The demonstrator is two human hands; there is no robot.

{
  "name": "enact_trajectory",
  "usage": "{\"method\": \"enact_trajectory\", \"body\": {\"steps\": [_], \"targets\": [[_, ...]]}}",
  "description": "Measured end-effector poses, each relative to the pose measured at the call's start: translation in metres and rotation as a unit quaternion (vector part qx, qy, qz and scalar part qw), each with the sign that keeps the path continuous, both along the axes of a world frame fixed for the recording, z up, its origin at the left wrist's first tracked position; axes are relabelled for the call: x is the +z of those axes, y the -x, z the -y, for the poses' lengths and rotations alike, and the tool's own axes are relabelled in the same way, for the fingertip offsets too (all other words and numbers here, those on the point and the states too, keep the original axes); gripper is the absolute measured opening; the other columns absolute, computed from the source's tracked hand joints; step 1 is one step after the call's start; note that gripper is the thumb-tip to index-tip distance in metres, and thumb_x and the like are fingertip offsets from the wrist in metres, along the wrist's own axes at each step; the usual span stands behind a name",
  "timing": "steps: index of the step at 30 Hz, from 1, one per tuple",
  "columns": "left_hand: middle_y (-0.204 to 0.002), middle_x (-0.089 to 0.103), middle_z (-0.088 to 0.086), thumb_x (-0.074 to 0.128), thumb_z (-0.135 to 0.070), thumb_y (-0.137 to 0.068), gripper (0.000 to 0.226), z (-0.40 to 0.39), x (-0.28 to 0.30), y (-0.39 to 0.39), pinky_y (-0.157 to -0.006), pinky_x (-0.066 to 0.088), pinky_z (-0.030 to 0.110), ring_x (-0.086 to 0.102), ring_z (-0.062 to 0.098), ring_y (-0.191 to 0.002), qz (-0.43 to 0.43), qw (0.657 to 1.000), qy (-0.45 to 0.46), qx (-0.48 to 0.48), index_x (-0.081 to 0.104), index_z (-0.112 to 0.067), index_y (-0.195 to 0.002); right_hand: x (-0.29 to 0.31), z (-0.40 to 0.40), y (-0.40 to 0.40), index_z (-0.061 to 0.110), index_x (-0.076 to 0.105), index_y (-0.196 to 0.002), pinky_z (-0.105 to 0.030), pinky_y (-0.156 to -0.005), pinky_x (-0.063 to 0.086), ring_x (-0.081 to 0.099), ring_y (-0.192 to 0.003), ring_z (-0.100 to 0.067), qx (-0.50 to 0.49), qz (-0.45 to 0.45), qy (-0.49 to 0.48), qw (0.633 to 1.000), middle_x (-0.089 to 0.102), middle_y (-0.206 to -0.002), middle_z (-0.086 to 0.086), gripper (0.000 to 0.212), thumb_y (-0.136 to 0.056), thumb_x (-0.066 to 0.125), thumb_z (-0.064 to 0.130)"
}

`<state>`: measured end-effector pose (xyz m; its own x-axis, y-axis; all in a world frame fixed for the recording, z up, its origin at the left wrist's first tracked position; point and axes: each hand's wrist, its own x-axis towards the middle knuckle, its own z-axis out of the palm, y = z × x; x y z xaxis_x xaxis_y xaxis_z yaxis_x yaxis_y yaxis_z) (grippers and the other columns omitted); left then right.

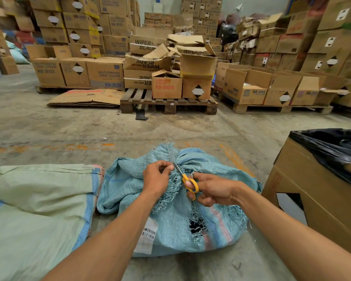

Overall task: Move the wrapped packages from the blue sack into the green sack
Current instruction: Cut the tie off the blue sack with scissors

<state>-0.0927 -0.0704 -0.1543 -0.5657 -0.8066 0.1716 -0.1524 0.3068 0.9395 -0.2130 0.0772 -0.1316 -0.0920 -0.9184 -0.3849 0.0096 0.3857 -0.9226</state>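
Two bare arms reached out from the bottom of the view, over a grey concrete floor (49, 126). Between them lay the blue sack (170, 226), slumped on the floor and bunched tight at its far end. Its woven cloth was frayed, with loose blue threads hanging down. It had a ragged dark hole (196, 227) in its near side, and a white label (147, 236) with a barcode was stuck beside that. No wrapped packages could be seen; the sack was closed at the top.

The left hand (156, 179) had its fingers curled in a pinching grip on the gathered neck of the blue sack, right by the knot of threads. The right hand (212, 189) gripped a pair of scissors (187, 180) with yellow handles, its fingers through the loops. The thin metal blades pointed up at the neck of the sack, just beside the left fingers. I could not tell if the blades were cutting anything.

On the left, touching the blue sack, lay the green sack (37, 205), pale green with a blue stripe down its edge. It looked mostly flat. On the right stood a big brown box (316, 195) lined with a black plastic bag (332, 151), near the blue sack.

Farther back, wooden pallets (168, 104) sat on the floor with many cardboard boxes (166, 86) stacked on them. Some flat cardboard sheets (85, 98) lay beside one pallet.
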Motion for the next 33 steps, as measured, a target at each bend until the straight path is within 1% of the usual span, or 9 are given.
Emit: {"method": "enact_trajectory", "body": {"steps": [3, 10, 14, 17, 19, 23, 26, 29, 33], "targets": [[-0.085, 0.068, -0.004, 0.066, -0.017, -0.092, 0.006, 0.0, 0.0, 0.001, -0.077, 0.043, 0.019, 0.062, 0.009, -0.083, 0.001, 1.0, -0.007, 0.001, 0.071, -0.013, -0.092, -0.005, 0.0, -0.001, 0.019, 0.042, -0.106, -0.019, -0.039, 0.021, 0.029, -0.043, -0.008, -0.01, -0.012, 0.014, 1.0, 0.055, -0.079, -0.002, 0.026, -0.096, 0.061, 0.032], [-0.088, 0.072, 0.0, 0.069, -0.019, -0.09, 0.007, -0.007, 0.008, -0.003, -0.078, 0.049, 0.023, 0.065, 0.012, -0.084, -0.027, 0.999, -0.015, 0.021, 0.072, -0.014, -0.093, 0.003, -0.009, -0.003, 0.018, 0.048, -0.102, -0.022, -0.041, 0.014, 0.032, -0.042, -0.011, -0.027, -0.053, 0.024, 0.998, 0.061, -0.081, -0.006, 0.024, -0.093, 0.065, 0.032], [-0.082, 0.071, -0.014, 0.071, -0.031, -0.088, 0.006, -0.017, 0.025, -0.014, -0.077, 0.057, 0.032, 0.067, 0.009, -0.079, -0.005, 0.995, 0.06, 0.077, 0.07, -0.033, -0.082, 0.019, -0.031, -0.007, 0.016, 0.056, -0.106, -0.019, -0.039, 0.019, 0.039, -0.041, -0.012, -0.094, -0.104, 0.064, 0.988, 0.067, -0.084, -0.008, 0.023, -0.091, 0.068, 0.028], [-0.079, 0.067, -0.022, 0.069, -0.038, -0.087, 0.006, -0.04, 0.043, -0.024, -0.083, 0.053, 0.037, 0.066, 0.01, -0.078, -0.007, 0.979, 0.166, 0.121, 0.072, -0.033, -0.084, 0.032, -0.058, -0.009, 0.015, 0.064, -0.105, -0.019, -0.04, 0.024, 0.043, -0.041, -0.012, -0.147, -0.172, 0.097, 0.969, 0.068, -0.076, -0.003, 0.022, -0.088, 0.073, 0.025], [-0.079, 0.067, -0.021, 0.072, -0.033, -0.086, 0.003, -0.061, 0.058, -0.03, -0.084, 0.051, 0.031, 0.065, 0.003, -0.079, -0.045, 0.98, 0.189, 0.052, 0.074, -0.031, -0.087, 0.037, -0.081, -0.012, 0.014, 0.069, -0.102, -0.022, -0.043, 0.026, 0.041, -0.041, -0.013, -0.178, -0.227, 0.096, 0.953, 0.064, -0.069, 0.0, 0.024, -0.083, 0.078, 0.026], [-0.079, 0.073, -0.003, 0.074, -0.018, -0.085, 0.003, -0.113, 0.073, -0.043, -0.067, 0.051, 0.018, 0.065, 0.004, -0.069, -0.034, 0.99, 0.012, -0.134, 0.073, -0.02, -0.086, 0.024, -0.139, -0.021, 0.018, 0.074, -0.09, -0.025, -0.046, 0.031, 0.039, -0.051, -0.019, -0.247, -0.275, 0.085, 0.925, 0.061, -0.062, 0.0, 0.02, -0.076, 0.084, 0.027], [-0.073, 0.07, 0.002, 0.072, -0.013, -0.087, 0.002, -0.146, 0.048, -0.051, -0.052, 0.047, 0.018, 0.059, 0.003, -0.057, 0.042, 0.98, -0.096, -0.172, 0.073, -0.012, -0.088, -0.008, -0.185, -0.033, 0.015, 0.072, -0.092, -0.021, -0.041, 0.034, 0.041, -0.044, -0.01, -0.3, -0.281, 0.057, 0.91, 0.061, -0.06, 0.0, 0.026, -0.073, 0.086, 0.025], [-0.071, 0.067, 0.01, 0.07, -0.005, -0.087, 0.014, -0.166, 0.013, -0.058, -0.044, 0.045, 0.016, 0.053, 0.013, -0.055, 0.13, 0.954, -0.158, -0.219, 0.069, -0.011, -0.075, -0.041, -0.216, -0.049, 0.009, 0.071, -0.092, -0.019, -0.039, 0.033, 0.042, -0.04, -0.004, -0.319, -0.275, 0.034, 0.906, 0.06, -0.057, 0.003, 0.023, -0.076, 0.085, 0.017], [-0.064, 0.06, 0.007, 0.07, -0.002, -0.085, 0.014, -0.193, -0.029, -0.064, -0.044, 0.049, 0.019, 0.052, 0.01, -0.047, 0.212, 0.922, -0.234, -0.224, 0.069, -0.01, -0.073, -0.088, -0.24, -0.068, 0.022, 0.073, -0.089, -0.027, -0.057, 0.045, 0.061, -0.057, -0.002, -0.275, -0.355, -0.031, 0.893, 0.073, -0.065, 0.008, 0.016, -0.074, 0.078, 0.017]]}}
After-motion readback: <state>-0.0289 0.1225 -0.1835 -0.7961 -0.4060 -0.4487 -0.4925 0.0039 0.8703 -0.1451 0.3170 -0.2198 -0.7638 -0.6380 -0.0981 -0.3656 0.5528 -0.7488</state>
